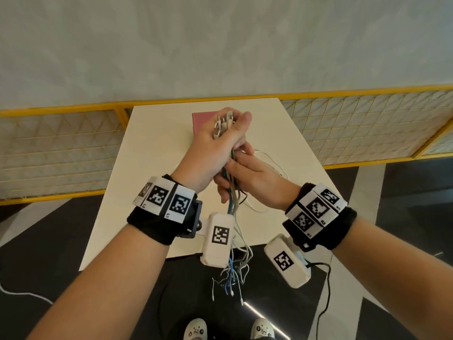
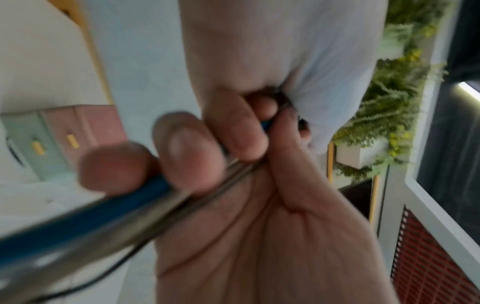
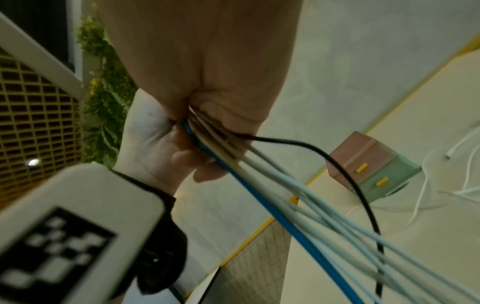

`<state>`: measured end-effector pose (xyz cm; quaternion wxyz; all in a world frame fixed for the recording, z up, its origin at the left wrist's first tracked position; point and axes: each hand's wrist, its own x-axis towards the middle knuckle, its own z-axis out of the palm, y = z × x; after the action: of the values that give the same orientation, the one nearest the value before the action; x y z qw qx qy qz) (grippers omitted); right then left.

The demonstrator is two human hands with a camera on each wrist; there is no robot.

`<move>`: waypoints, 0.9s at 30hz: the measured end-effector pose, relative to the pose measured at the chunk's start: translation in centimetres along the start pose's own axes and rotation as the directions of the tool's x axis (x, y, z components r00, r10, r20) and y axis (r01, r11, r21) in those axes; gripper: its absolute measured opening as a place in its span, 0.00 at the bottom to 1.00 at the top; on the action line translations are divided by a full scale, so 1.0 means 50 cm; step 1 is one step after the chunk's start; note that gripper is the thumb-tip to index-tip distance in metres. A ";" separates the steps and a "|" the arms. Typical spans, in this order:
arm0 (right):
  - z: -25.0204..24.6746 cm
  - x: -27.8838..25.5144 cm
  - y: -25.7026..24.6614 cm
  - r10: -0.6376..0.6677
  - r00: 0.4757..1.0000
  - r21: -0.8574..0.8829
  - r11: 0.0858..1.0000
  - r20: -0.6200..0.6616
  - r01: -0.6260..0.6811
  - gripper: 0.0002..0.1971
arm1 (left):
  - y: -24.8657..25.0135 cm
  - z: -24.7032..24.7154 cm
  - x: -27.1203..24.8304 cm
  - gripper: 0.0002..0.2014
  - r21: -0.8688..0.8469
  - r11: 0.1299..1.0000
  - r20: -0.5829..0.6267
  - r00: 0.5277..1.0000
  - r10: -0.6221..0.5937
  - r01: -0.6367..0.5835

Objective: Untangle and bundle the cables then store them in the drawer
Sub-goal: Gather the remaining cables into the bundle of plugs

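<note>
A bundle of cables (image 1: 234, 204), one blue, one black and several grey-white, hangs above the white table (image 1: 152, 148). My left hand (image 1: 218, 141) grips its upper end, and the plugs (image 1: 224, 121) stick out above the fist. Just below, my right hand (image 1: 247, 177) is curled round the same bundle. The loose ends (image 1: 232, 276) dangle past the table's near edge. In the left wrist view my fingers (image 2: 187, 150) wrap the blue and grey cables (image 2: 103, 214). The right wrist view shows the cables (image 3: 298, 205) fanning out below my palm. A small pink and green drawer unit (image 3: 371, 164) stands on the table, its drawers closed.
A thin white cable (image 1: 272, 165) lies loose on the table beside my right hand. The drawer unit (image 1: 202, 121) sits at the table's far end, behind my left hand. A yellow-framed lattice partition (image 1: 61, 148) runs behind the table. Dark floor lies below.
</note>
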<state>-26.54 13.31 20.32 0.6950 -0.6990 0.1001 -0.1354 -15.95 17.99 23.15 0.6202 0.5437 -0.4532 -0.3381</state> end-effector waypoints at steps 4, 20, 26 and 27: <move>-0.011 0.004 0.001 -0.002 0.997 0.031 1.000 -0.081 0.005 0.15 | -0.012 -0.010 0.014 0.11 -0.175 0.983 0.101 0.994 -0.031 0.048; -0.067 0.025 0.194 -0.002 1.000 -0.462 0.887 -0.028 -0.011 0.07 | -0.049 -0.023 0.077 0.24 -0.041 0.999 -0.205 0.979 0.004 -0.012; -0.052 0.073 0.238 0.211 0.971 -0.465 0.875 0.113 -0.136 0.11 | -0.072 -0.046 0.103 0.24 -0.050 0.997 -0.266 0.961 -0.072 0.061; -0.055 0.078 0.242 0.250 0.958 -0.471 0.868 0.142 -0.157 0.16 | -0.079 -0.053 0.107 0.24 -0.050 0.994 -0.277 0.955 -0.105 0.095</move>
<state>-23.18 9.27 8.41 0.5287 -0.8376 0.1327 0.0362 -11.28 13.36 20.35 0.6697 0.5971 -0.3269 -0.2970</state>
